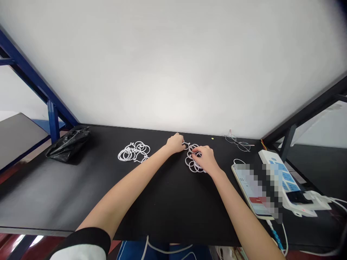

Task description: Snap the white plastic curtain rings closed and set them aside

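Two heaps of white plastic rings lie on a black table [162, 202]. My left hand [175, 142] is curled, its fingertips pinched on a white ring at the top left of the right-hand heap [193, 164]. Over that same heap rests my right hand [204, 157], fingers bent and pressed onto the rings. The left-hand heap [134, 151] lies apart, untouched, to the left of my left forearm.
A crumpled black plastic bag [67, 144] lies at the far left. Eyeglasses [238, 142] sit near the back wall. At right lie a phone [255, 191], a white power strip [284, 180] and white cables [328, 200]. Blue frame posts [52, 121] rise at left.
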Motion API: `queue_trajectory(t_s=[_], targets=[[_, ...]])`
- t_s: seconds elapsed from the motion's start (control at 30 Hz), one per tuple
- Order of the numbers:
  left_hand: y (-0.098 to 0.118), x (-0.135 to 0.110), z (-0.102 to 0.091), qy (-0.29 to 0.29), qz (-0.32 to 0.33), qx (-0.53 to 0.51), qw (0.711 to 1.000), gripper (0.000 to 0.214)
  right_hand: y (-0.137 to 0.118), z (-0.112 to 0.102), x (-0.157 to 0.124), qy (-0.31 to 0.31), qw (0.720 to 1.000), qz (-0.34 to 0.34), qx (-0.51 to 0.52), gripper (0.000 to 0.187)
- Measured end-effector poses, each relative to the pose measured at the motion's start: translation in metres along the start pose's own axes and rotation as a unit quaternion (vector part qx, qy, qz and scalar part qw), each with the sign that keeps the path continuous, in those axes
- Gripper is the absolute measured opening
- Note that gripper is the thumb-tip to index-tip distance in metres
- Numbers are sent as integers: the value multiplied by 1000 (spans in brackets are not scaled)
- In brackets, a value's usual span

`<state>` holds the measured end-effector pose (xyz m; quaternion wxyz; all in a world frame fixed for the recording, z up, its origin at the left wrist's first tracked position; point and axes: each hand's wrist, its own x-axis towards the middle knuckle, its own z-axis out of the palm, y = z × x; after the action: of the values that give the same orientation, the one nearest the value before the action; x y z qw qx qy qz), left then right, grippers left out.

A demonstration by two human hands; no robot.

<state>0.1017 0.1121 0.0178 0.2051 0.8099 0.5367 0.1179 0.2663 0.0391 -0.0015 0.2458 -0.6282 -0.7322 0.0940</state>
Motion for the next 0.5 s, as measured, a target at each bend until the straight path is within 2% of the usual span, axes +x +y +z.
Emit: queue_trajectory(t_s=[0.1, 0.2, 0.3, 0.4, 0.5], targets=[[2, 4, -6, -26, -19, 0, 999, 17, -1, 0, 3, -6, 1000, -2, -30, 9], [-2, -4, -17, -29, -24, -23, 999, 14, -2, -2, 4, -3, 1000, 2, 0, 14], [-12, -24, -28, -17, -12, -77, 997, 15, -1, -6, 7, 26, 996, 21, 85, 13], [-25, -55, -34, -39, 1, -165, 985, 24, 2, -10, 13, 45, 991, 42, 123, 10], [-34, -86, -34, -64, -29, -427, 901, 40, 4, -9, 22, 20, 997, 40, 67, 8]])
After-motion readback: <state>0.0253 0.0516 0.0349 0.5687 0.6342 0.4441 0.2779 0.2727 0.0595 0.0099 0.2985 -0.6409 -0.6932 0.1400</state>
